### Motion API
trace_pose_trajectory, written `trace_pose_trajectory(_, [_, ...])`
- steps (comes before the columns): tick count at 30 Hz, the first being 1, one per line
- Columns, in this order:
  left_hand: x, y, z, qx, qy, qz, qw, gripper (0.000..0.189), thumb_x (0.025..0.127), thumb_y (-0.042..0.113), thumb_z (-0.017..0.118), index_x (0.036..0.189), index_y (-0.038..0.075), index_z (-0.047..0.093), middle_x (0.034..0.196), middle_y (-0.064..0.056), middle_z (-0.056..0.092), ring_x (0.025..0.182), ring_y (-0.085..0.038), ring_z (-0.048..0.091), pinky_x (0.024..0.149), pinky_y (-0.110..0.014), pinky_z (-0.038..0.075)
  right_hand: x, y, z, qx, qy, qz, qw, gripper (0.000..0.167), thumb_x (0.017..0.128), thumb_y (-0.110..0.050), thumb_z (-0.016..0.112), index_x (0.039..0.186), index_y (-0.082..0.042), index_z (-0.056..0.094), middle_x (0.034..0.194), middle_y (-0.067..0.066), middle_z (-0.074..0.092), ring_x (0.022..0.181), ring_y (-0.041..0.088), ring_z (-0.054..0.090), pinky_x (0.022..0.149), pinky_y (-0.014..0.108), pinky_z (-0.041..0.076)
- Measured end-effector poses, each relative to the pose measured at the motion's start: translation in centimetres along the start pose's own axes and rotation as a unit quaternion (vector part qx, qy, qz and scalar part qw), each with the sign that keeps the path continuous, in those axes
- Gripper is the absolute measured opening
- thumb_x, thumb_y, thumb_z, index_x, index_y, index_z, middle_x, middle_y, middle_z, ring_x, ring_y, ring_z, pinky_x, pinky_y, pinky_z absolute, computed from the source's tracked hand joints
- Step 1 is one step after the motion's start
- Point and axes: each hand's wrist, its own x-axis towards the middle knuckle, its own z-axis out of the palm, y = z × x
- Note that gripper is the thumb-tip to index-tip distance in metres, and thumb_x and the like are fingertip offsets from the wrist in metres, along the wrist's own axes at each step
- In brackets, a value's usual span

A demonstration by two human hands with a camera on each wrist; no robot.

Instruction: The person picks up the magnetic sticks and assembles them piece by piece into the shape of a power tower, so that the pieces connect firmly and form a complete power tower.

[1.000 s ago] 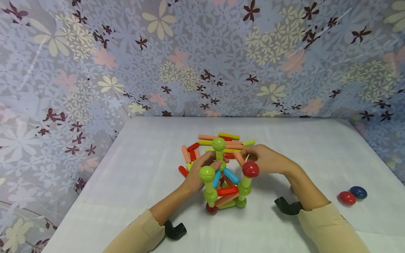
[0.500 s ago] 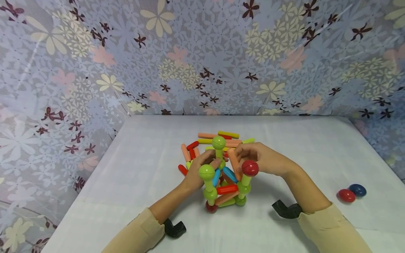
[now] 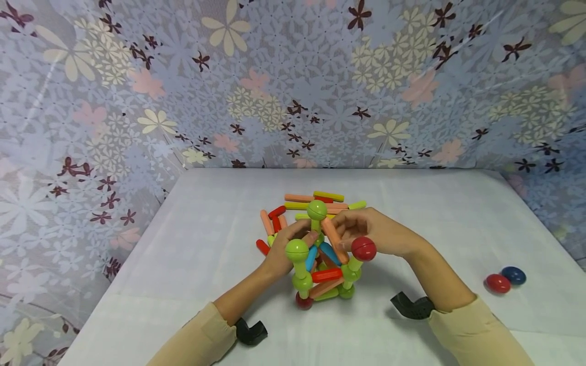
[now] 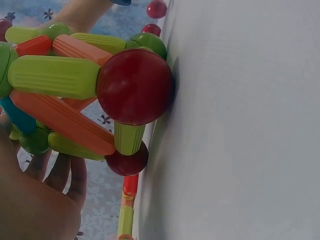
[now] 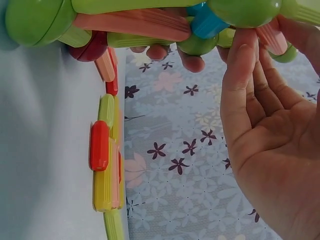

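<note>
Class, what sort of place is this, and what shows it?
Probably an indoor play or filming corner: a white tabletop, a flowered backdrop behind it, and a stick-and-ball toy.

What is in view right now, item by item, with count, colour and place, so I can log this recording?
ball-and-rod structure: 1, mostly green with red, blue and orange, mid-table
orange rod: 1, pale orange, above the structure's right side
loose rods: several, overlapping; orange, yellow, red, green; behind and left of the structure
oval pieces: 2, red and dark blue, table's right
table: 1, white, beneath everything
floral backdrop: grey-blue, around the table
black curved pieces: 2, one by each wrist
sleeves: 2, beige, forearms
left hand: 1, bare, gripping the structure
right hand: 1, bare, pinching the orange rod
</note>
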Motion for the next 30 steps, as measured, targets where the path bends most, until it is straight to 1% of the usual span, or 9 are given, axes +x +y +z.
trace_pose_trajectory(7, [0.0, 0.0, 0.0, 0.015, 0.000, 0.007, 0.9999, 0.032, 0.099, 0.012, 0.050, 0.128, 0.001, 0.056, 0.112, -0.009, 0.062, 0.099, -0.017, 0.060, 0.085, -0.034, 0.051, 0.0, 0.1, 0.0, 0.005, -0.004, -0.006, 1.0000, 0.035, 0.089, -0.009, 0.068, 0.122, -0.003, 0.062, 0.114, 0.023, 0.062, 0.091, 0.034, 0.062, 0.079, 0.041, 0.053])
trace_pose_trajectory(12, [0.3, -2.4, -0.1, 0.027, -0.002, 0.029, 0.9992, 0.032, 0.098, 0.019, 0.053, 0.128, 0.009, 0.057, 0.108, -0.004, 0.062, 0.097, -0.017, 0.061, 0.081, -0.035, 0.053, -0.1, 0.1, -0.1, 0.001, -0.010, 0.004, 0.9999, 0.033, 0.091, -0.011, 0.065, 0.123, -0.002, 0.061, 0.114, 0.019, 0.063, 0.095, 0.033, 0.062, 0.080, 0.043, 0.053])
trace_pose_trajectory(14, [0.5, -3.4, -0.2, 0.025, -0.005, 0.038, 0.9989, 0.032, 0.097, 0.022, 0.056, 0.127, 0.012, 0.058, 0.106, -0.002, 0.062, 0.095, -0.017, 0.062, 0.080, -0.036, 0.053, -0.1, 0.3, -0.3, -0.010, -0.026, 0.013, 0.9995, 0.029, 0.092, -0.012, 0.064, 0.119, -0.002, 0.063, 0.108, 0.016, 0.065, 0.092, 0.032, 0.062, 0.076, 0.041, 0.054])
trace_pose_trajectory(15, [0.5, -3.5, -0.2, 0.024, -0.007, 0.041, 0.9988, 0.032, 0.096, 0.023, 0.057, 0.126, 0.011, 0.058, 0.105, -0.002, 0.062, 0.094, -0.018, 0.062, 0.079, -0.036, 0.054, -0.1, 0.3, -0.3, -0.015, -0.035, 0.016, 0.9992, 0.026, 0.092, -0.012, 0.064, 0.116, -0.003, 0.064, 0.105, 0.015, 0.065, 0.091, 0.031, 0.061, 0.075, 0.041, 0.054])
trace_pose_trajectory(19, [0.6, -3.5, -0.2, 0.027, 0.000, 0.048, 0.9985, 0.030, 0.095, 0.018, 0.059, 0.123, 0.010, 0.059, 0.101, -0.002, 0.063, 0.090, -0.019, 0.062, 0.078, -0.035, 0.054, -0.4, 0.5, -1.0, -0.052, -0.063, 0.024, 0.9964, 0.017, 0.093, -0.014, 0.063, 0.108, -0.009, 0.068, 0.099, 0.010, 0.066, 0.088, 0.028, 0.060, 0.071, 0.040, 0.053])
trace_pose_trajectory(21, [0.6, -3.5, -0.2, 0.036, 0.011, 0.049, 0.9981, 0.029, 0.094, 0.015, 0.060, 0.122, 0.009, 0.060, 0.101, -0.003, 0.064, 0.090, -0.018, 0.062, 0.078, -0.034, 0.054, -0.8, 0.4, -1.5, -0.066, -0.071, 0.020, 0.9951, 0.017, 0.092, -0.011, 0.063, 0.109, -0.011, 0.067, 0.101, 0.009, 0.066, 0.092, 0.028, 0.059, 0.075, 0.042, 0.052])
trace_pose_trajectory(24, [0.5, -3.4, -0.1, 0.054, 0.027, 0.049, 0.9970, 0.029, 0.093, 0.010, 0.060, 0.122, 0.007, 0.060, 0.102, -0.005, 0.065, 0.092, -0.019, 0.062, 0.079, -0.033, 0.053, -1.5, 0.3, -2.2, -0.102, -0.100, 0.021, 0.9895, 0.025, 0.089, -0.008, 0.067, 0.112, -0.017, 0.064, 0.107, 0.004, 0.065, 0.100, 0.025, 0.058, 0.084, 0.044, 0.049])
trace_pose_trajectory(27, [0.2, -2.3, 0.0, 0.059, 0.034, 0.055, 0.9962, 0.030, 0.092, 0.005, 0.059, 0.122, 0.003, 0.058, 0.104, -0.010, 0.065, 0.093, -0.022, 0.063, 0.080, -0.032, 0.053, -1.9, 0.1, -2.0, -0.135, -0.136, 0.035, 0.9808, 0.034, 0.084, -0.014, 0.073, 0.114, -0.022, 0.059, 0.107, -0.002, 0.064, 0.096, 0.020, 0.059, 0.083, 0.042, 0.049])
trace_pose_trajectory(30, [-0.1, -1.0, 0.1, 0.048, 0.034, 0.064, 0.9962, 0.031, 0.091, 0.002, 0.058, 0.123, 0.000, 0.056, 0.103, -0.015, 0.064, 0.092, -0.025, 0.063, 0.079, -0.033, 0.053, -1.8, -0.2, -1.3, -0.144, -0.146, 0.050, 0.9775, 0.040, 0.079, -0.022, 0.079, 0.113, -0.023, 0.058, 0.104, -0.004, 0.065, 0.091, 0.018, 0.061, 0.079, 0.040, 0.051])
